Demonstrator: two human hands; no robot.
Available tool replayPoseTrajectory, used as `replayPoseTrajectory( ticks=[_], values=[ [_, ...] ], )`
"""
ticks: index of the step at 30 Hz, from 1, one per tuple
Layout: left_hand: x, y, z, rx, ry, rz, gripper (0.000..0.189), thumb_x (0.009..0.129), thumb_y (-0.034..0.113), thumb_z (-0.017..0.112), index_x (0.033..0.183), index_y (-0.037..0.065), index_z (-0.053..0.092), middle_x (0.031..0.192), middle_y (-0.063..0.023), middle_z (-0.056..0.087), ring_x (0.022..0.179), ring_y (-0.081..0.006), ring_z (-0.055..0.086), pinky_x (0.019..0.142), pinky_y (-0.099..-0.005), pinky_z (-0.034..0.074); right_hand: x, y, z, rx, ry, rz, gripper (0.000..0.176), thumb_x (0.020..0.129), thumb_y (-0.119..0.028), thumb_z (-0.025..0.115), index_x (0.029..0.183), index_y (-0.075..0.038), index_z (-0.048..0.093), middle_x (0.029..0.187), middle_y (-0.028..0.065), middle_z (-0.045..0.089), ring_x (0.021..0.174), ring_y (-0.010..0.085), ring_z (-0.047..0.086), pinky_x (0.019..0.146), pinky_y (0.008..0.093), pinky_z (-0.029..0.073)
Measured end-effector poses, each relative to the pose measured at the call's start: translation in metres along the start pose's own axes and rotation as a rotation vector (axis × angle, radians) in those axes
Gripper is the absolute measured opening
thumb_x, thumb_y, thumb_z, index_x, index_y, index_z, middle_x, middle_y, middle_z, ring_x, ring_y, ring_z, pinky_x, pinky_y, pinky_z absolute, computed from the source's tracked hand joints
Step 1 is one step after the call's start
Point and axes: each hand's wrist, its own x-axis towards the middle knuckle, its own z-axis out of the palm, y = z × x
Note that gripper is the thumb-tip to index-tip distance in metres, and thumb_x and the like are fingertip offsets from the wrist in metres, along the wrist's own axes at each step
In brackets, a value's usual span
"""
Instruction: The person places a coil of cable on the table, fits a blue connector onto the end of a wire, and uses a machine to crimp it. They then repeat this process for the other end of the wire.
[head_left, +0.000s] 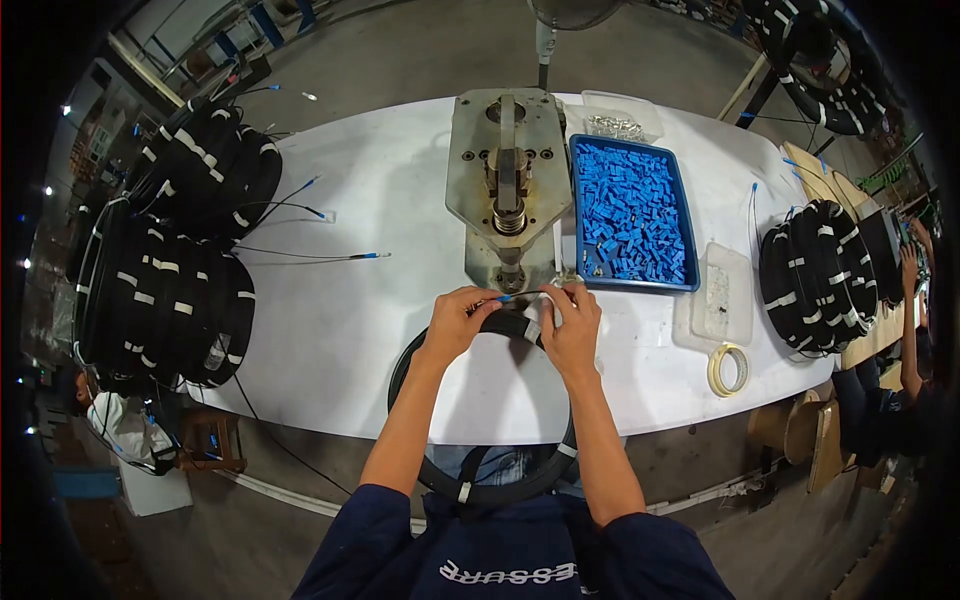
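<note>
My left hand (462, 320) is closed, its fingertips pinching a small blue connector (505, 298) on the end of a black cable (526, 293). A short way to the right, my right hand (572, 328) grips the same cable between thumb and fingers. Both hands are just in front of the foot of a metal press (508, 170). Beneath my forearms lies a coil of black cable (508, 494), bound with light tape, partly on the table and partly over its front edge.
A blue tray (690, 225) full of blue connectors stands right of the press, with a clear box of metal parts (625, 125) behind it. Tape roll (728, 370) and a plastic lid (722, 300) lie to the right. Cable coils (165, 300) crowd the left; another coil (820, 280) stands right, near a co-worker.
</note>
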Motion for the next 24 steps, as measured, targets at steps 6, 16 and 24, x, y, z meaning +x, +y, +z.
replayPoseTrajectory(
  ticks=[6,16,24],
  values=[
    [0.002,-0.006,0.011,-0.030,-0.068,0.182,0.018,0.082,0.005,0.074,0.100,0.003,0.074,0.091,-0.0089,0.071,0.075,-0.0150,0.062,0.068,-0.0274,0.049,-0.002,-0.002,0.015,0.142,-0.120,-0.155,0.021,0.084,-0.014,0.070,0.105,-0.013,0.068,0.092,0.0030,0.061,0.092,0.0251,0.055,0.084,0.0428,0.040],
    [-0.001,-0.013,0.007,-0.185,0.041,0.081,0.015,0.085,0.006,0.074,0.099,0.000,0.073,0.090,-0.0066,0.071,0.080,-0.0119,0.063,0.074,-0.0266,0.050,-0.003,0.002,0.018,0.061,-0.158,-0.049,0.005,0.088,-0.016,0.066,0.090,-0.011,0.066,0.093,0.0016,0.061,0.094,0.0272,0.051,0.082,0.0422,0.036],
    [0.007,-0.023,0.006,-0.312,0.036,0.039,0.013,0.090,0.008,0.069,0.099,-0.001,0.072,0.092,-0.0052,0.072,0.078,-0.0123,0.062,0.076,-0.0275,0.050,0.004,-0.003,0.015,0.037,-0.101,0.070,0.010,0.091,-0.024,0.064,0.095,-0.016,0.069,0.094,0.0030,0.060,0.098,0.0288,0.048,0.086,0.0438,0.034]
  ],
)
